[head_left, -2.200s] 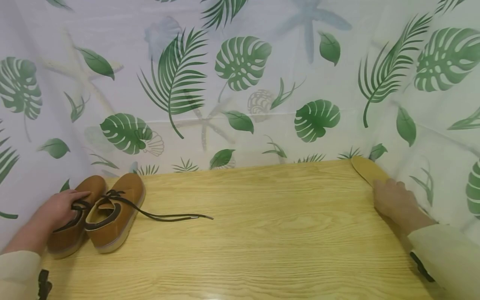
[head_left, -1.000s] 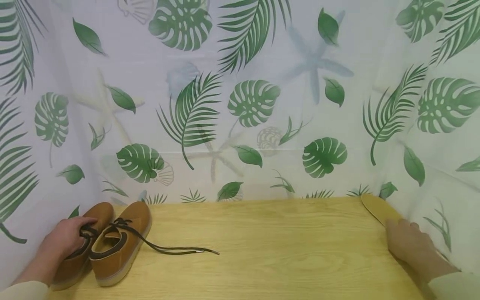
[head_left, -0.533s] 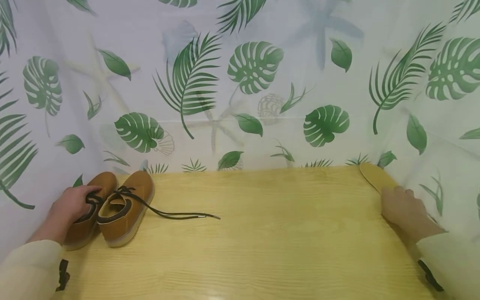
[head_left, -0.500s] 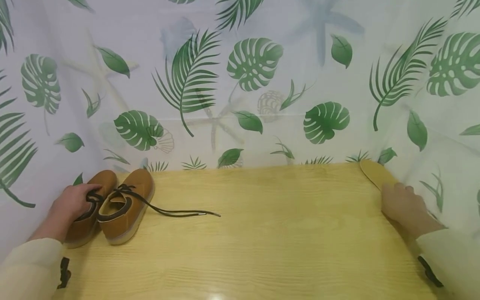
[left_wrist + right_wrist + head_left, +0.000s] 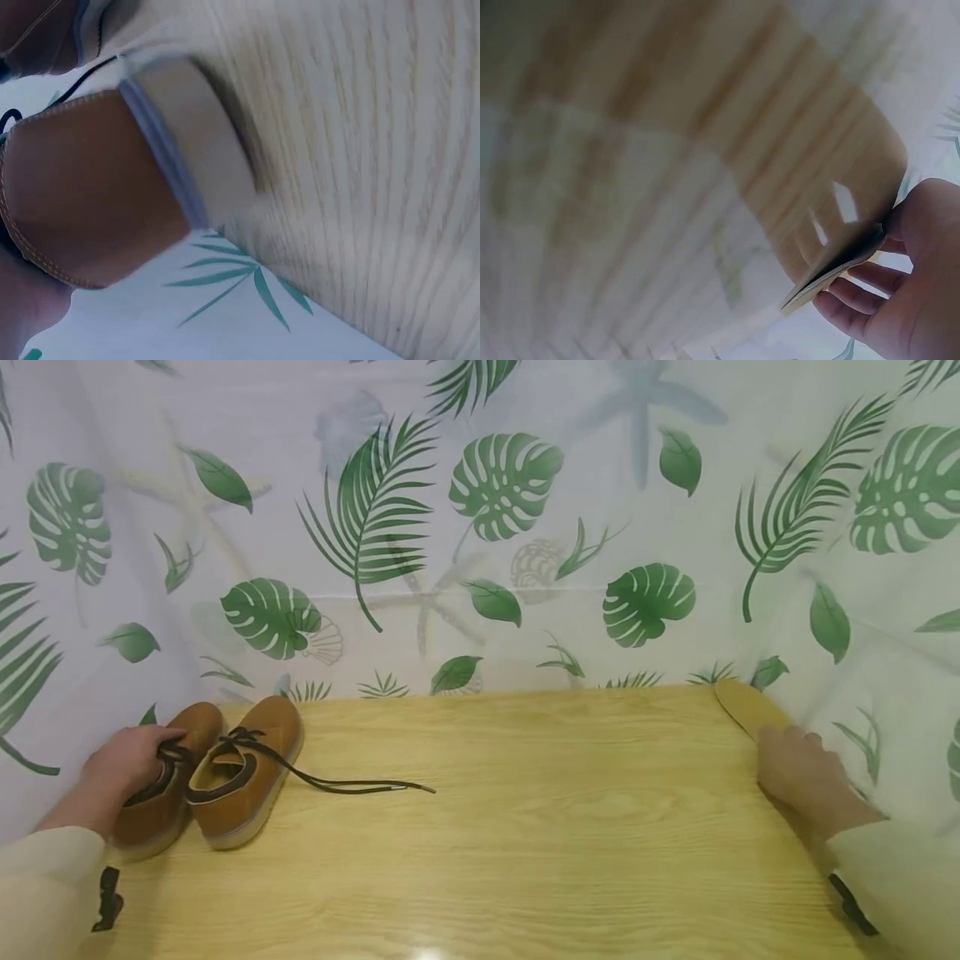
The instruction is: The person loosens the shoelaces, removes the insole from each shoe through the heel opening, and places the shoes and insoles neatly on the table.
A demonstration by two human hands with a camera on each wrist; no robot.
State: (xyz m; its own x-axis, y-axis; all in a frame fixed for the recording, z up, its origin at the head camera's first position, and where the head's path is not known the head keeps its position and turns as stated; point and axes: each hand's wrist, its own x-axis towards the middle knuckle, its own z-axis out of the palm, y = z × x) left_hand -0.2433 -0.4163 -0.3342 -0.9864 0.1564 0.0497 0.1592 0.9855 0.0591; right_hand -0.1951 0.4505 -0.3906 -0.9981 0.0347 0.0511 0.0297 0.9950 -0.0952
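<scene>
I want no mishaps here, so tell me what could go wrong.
The loose laces trailing over the table might snag if their shoe moves. Lifting the other shoe, gripped by the left hand, could knock its close neighbour. The thin insole pinched by the right hand might bend or slip.

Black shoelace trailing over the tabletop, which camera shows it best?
The head view: the shoelace runs from the brown shoe nearer the middle across the wood-grain tabletop, tips in sight. The left wrist view catches only short dark bits of shoelace; the right wrist view shows none.
</scene>
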